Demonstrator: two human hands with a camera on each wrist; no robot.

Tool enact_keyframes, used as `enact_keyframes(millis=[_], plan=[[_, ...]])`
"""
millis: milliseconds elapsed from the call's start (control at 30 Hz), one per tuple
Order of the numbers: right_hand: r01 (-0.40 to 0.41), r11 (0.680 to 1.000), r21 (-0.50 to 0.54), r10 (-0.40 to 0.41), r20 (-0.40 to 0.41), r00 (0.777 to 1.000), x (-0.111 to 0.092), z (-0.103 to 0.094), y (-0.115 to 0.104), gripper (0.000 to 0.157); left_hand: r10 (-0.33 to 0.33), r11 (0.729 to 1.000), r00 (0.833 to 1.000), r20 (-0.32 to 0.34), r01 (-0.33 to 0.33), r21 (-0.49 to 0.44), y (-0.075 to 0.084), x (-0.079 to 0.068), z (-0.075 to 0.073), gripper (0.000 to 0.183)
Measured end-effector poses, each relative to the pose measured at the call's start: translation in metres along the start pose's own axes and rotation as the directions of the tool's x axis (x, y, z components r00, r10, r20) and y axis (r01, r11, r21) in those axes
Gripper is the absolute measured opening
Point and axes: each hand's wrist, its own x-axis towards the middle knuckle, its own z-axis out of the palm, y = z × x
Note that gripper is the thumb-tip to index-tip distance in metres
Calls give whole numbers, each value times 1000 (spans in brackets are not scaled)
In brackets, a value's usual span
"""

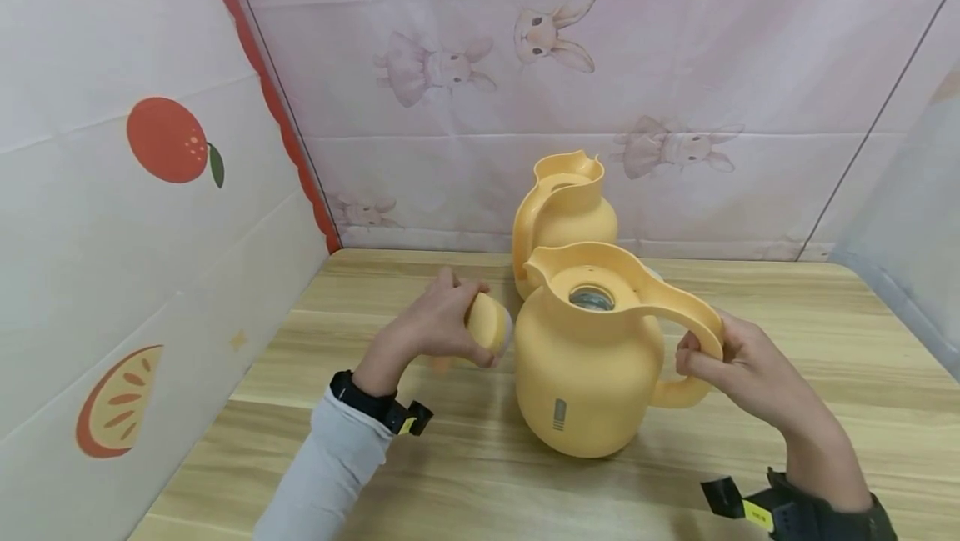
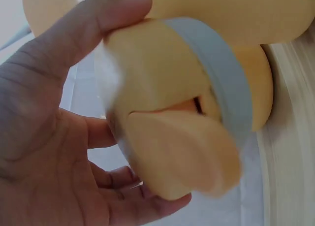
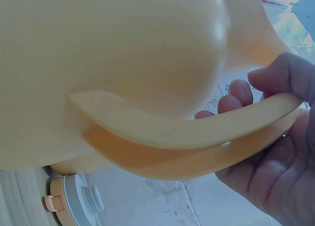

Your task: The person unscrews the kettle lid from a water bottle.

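In front of me stands a yellow thermos jug point(image 1: 588, 374) with an uncovered round mouth point(image 1: 592, 298). My right hand point(image 1: 750, 362) grips its handle point(image 3: 182, 137), fingers curled round the upper part. Left of the jug, my left hand point(image 1: 442, 316) holds a yellow stopper lid point(image 1: 486, 323) between thumb and fingers, close beside the jug's body. The left wrist view shows the lid's pale grey band point(image 2: 216, 63) and a blurred lever tab point(image 2: 189, 152) on its top.
A second yellow jug point(image 1: 573, 220) stands behind the first, partly hidden by it. Another stopper lid point(image 3: 74, 201) with a pale band lies on the wooden table point(image 1: 420, 474) beyond the front jug. Printed cloth walls point(image 1: 450, 157) enclose the back and sides.
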Motion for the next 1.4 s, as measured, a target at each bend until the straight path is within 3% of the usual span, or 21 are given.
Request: enact_keyframes(millis=[200,400,667,800,1033,1133,1400], plan=[[7,1000,6,-7,-4,1000,0,1,0,8,44,995,999,16,-42,-93,-10,-5,3,74],[7,1000,9,-7,-8,1000,-1,1,0,8,116,988,993,-20,-117,-102,-19,-9,7,76],[14,1000,18,-14,-10,1000,0,1,0,9,106,985,994,-9,-106,-133,-29,-12,17,83],[16,1000,19,-15,-9,1000,0,1,1,10,75,976,997,-10,-75,-206,-33,-15,22,87],[12,1000,11,-12,-12,1000,0,1,1,9,94,943,992,-86,-116,-311,-44,-16,34,81],[17,1000,14,-17,-12,1000,0,1,1,10,69,930,992,-103,-101,-352,-49,-17,43,82],[18,1000,13,-18,-14,1000,-1,1,0,11,-83,925,993,-82,46,-376,-57,-21,61,88]])
